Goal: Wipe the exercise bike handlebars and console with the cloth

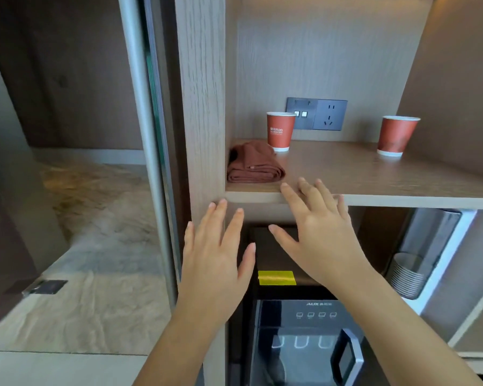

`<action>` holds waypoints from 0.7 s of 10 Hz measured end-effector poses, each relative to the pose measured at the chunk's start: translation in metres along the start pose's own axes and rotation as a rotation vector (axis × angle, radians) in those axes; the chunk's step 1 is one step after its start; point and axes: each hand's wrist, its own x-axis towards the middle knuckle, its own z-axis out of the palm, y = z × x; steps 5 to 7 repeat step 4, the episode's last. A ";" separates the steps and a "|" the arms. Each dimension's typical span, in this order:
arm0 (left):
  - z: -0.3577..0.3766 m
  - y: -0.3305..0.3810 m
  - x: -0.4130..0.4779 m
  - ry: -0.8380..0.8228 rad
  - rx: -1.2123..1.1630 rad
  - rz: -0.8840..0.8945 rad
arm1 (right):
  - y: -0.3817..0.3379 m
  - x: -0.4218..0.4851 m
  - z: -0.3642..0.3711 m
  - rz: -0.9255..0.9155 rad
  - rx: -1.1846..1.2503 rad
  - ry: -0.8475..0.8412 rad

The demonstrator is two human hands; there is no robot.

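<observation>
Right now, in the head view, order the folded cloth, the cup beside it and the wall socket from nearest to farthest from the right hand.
1. Folded cloth, at the shelf's front left corner, just beyond the right hand.
2. Cup, standing behind the cloth.
3. Wall socket, on the back wall behind the cup.

Warm, moderately bright light from the top, well above the right hand [318, 238]. Soft shadow under the shelf [388, 176] just beyond it. Floor [95, 218] left of the left hand [215, 254] blurred; frame edges bow, wide-angle.
</observation>
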 end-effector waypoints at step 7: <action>-0.047 0.028 -0.038 0.024 -0.006 0.033 | -0.019 -0.071 -0.045 0.062 -0.009 0.018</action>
